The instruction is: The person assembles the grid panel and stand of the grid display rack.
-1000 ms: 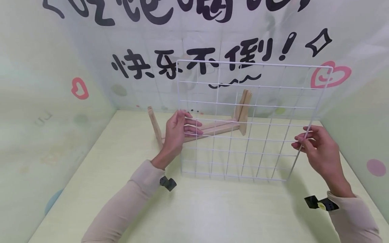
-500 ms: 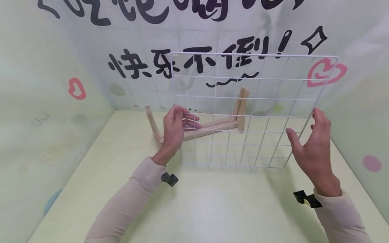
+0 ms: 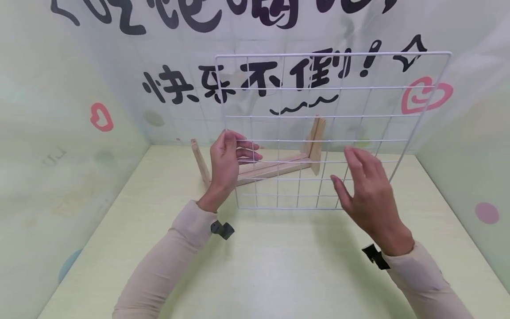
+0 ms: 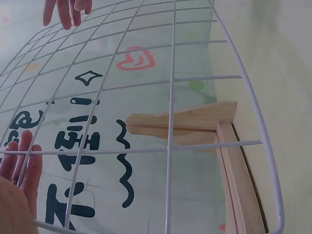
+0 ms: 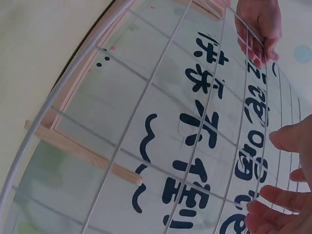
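Observation:
A white wire grid panel (image 3: 303, 141) stands nearly upright in the head view. At its left edge my left hand (image 3: 226, 161) grips the outer wire, thumb on the near side and fingers reaching behind. My right hand (image 3: 372, 199) is in front of the lower right part of the grid, fingers spread and nothing held. In the right wrist view, this hand's fingers (image 5: 275, 200) are extended near the wires; contact cannot be told. Behind the grid lies a wooden stand (image 3: 275, 172), a long bar with an upright piece at each end, partly covered by my left hand.
The pale table (image 3: 255, 266) carries the stand toward its back. A printed backdrop (image 3: 175, 128) with black lettering rises behind, and patterned side walls (image 3: 482, 177) flank the table. Black cameras are strapped at both wrists.
My right hand has let go of the grid's right edge and moved left in front of the wires. The grid has risen, and its top edge reaches higher; my left hand rose slightly with it.

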The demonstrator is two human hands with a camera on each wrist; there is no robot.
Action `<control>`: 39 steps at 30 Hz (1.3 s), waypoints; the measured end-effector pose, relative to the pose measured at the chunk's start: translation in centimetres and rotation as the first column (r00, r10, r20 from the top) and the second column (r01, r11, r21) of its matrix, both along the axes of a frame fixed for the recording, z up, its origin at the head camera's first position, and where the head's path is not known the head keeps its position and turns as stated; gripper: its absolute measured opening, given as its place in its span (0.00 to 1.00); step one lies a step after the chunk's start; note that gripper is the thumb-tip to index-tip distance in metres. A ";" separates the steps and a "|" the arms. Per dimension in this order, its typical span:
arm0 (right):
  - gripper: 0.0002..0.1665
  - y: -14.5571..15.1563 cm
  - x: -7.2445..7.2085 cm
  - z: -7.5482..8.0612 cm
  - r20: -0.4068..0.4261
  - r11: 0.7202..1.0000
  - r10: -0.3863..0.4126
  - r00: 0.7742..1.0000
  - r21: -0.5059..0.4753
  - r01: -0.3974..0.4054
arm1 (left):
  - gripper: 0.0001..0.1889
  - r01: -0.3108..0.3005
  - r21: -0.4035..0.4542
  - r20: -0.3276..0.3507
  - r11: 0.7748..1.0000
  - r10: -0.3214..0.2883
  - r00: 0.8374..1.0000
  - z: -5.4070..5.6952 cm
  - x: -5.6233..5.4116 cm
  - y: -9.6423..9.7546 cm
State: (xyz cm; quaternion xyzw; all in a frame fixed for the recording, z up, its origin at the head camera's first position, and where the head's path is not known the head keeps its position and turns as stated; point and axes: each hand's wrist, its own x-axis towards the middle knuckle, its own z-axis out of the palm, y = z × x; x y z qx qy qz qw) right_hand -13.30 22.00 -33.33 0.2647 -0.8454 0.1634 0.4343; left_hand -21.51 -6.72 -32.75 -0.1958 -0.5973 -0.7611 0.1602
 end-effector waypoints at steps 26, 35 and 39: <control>0.49 -5.8 -3.8 0.9 0.011 0.959 -0.282 0.959 -0.015 0.282 | 0.18 0.022 0.031 -0.099 0.999 -0.019 0.995 2.4 0.5 0.6; 0.43 -5.5 -4.5 0.2 -0.036 0.942 -0.325 0.945 -0.093 0.321 | 0.20 0.063 0.014 -0.110 0.998 -0.061 0.992 2.2 0.4 1.2; 0.41 -5.4 -4.7 0.4 -0.058 0.943 -0.324 0.944 -0.107 0.316 | 0.18 0.098 0.021 -0.099 0.995 -0.095 0.991 2.4 0.2 1.1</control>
